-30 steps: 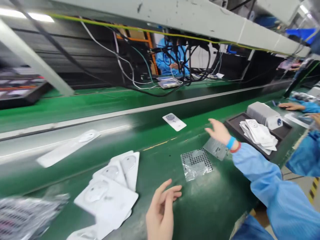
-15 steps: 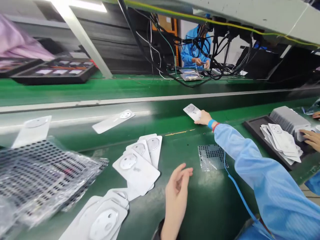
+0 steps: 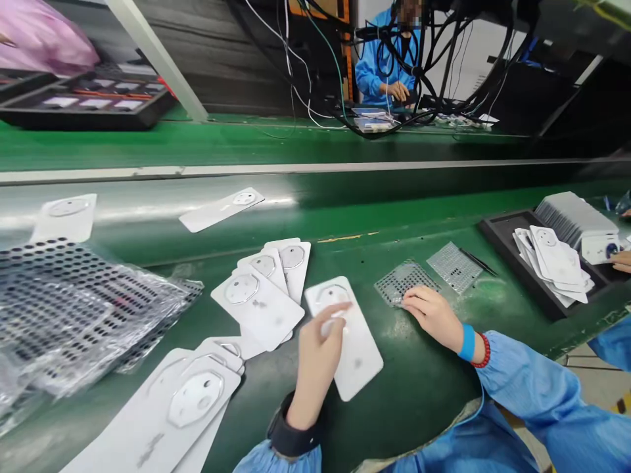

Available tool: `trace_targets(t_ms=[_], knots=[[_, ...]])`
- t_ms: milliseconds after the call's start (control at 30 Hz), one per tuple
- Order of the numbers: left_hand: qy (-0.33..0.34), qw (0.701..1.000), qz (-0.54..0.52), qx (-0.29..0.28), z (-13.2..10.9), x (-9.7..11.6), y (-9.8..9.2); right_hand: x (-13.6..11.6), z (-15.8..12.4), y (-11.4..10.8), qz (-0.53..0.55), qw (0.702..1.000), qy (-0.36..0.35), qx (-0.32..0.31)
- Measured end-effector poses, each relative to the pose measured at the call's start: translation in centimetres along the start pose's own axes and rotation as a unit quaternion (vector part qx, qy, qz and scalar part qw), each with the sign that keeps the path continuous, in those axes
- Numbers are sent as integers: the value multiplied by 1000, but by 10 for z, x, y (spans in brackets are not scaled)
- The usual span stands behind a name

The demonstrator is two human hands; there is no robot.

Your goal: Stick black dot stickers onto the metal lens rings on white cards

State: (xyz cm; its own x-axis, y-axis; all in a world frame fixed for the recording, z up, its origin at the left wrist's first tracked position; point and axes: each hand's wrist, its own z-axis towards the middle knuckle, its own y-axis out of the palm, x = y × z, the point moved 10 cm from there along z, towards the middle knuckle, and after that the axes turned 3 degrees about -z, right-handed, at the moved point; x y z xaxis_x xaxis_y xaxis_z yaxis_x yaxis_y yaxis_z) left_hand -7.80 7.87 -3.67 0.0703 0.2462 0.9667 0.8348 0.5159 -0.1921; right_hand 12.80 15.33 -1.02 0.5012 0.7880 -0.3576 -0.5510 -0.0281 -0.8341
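Left hand curling over white blister card, grip unclear | right hand lying half-open, fingers touching perforated plastic sheet | light fingertip pressure steadying card

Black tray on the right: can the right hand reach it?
Probably yes: the right hand lies near the black tray, with only flat green bench and a perforated sheet between.

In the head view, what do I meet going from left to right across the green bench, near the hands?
Clear bag of perforated sheets → white cards → left hand → right hand → black tray
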Motion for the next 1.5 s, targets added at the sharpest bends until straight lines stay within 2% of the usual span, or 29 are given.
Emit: trace_targets(t_ms=[67,167,267,367,433,533,600,667,833,1033,1133,1300,1400,1500], knots=[[-33,996,3,-85,-5,-6,26,-6,-3,-6,12,1000,-5,21],[-57,988,-8,-145,-17,-7,52,-33,-11,-23,5,997,-37,68],[-77,981,-24,-175,-24,-10,65,-61,-17,-29,-11,993,-95,75],[-97,977,-43,-187,-26,-15,67,-70,-17,-29,16,990,-126,66],[-105,975,-58,-185,-26,-18,67,-66,-13,-26,85,989,-109,46],[-119,971,-86,-190,-28,-20,69,-51,-4,-20,193,980,-29,28],[-135,963,-111,-206,-32,-21,74,-45,-1,-17,210,977,12,42],[-154,954,-134,-218,-36,-23,78,-46,0,-13,199,979,22,50],[-158,956,-149,-196,-36,-27,77,-59,-7,-2,117,992,-22,41],[-130,970,-105,-179,-33,-25,74,-42,-6,12,198,979,44,-27],[-115,978,-74,-155,-28,-22,65,-50,-5,9,166,986,2,-15],[-82,990,-14,-116,-20,-14,51,-69,-12,11,44,994,-99,6],[-61,992,15,-109,-19,-10,51,-71,-15,14,15,993,-118,7],[-43,994,43,-90,-18,-8,47,-69,-17,20,11,993,-117,-25]])
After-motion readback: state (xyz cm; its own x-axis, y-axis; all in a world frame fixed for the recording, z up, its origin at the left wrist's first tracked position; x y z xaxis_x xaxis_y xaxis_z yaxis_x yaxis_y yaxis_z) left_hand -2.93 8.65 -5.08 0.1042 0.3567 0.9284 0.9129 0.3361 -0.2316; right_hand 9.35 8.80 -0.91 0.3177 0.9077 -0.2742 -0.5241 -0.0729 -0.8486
